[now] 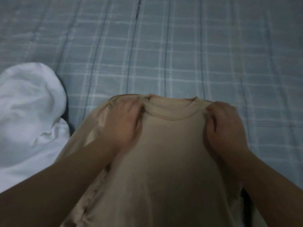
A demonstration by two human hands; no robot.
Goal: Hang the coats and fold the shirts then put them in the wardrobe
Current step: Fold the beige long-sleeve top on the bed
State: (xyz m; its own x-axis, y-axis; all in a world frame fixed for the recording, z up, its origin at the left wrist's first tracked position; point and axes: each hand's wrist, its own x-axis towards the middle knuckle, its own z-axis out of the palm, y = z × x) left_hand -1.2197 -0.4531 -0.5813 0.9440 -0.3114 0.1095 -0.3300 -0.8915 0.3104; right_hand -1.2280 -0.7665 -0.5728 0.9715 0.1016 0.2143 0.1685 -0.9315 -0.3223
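Observation:
A beige crew-neck shirt point(167, 153) is spread lengthwise in front of me, its collar pointing away toward the bed. My left hand point(126, 122) grips the shirt's left shoulder beside the collar, with cloth bunched under the fingers. My right hand point(224, 126) pinches the right shoulder, fingers curled around the fabric. The shirt's lower part runs out of the frame at the bottom.
A blue-grey plaid bedsheet point(180, 54) covers the bed under and beyond the shirt. A white garment point(31, 112) lies crumpled at the left, with something dark point(66, 112) showing beneath its edge. A dark patch peeks out at the lower right point(244, 199).

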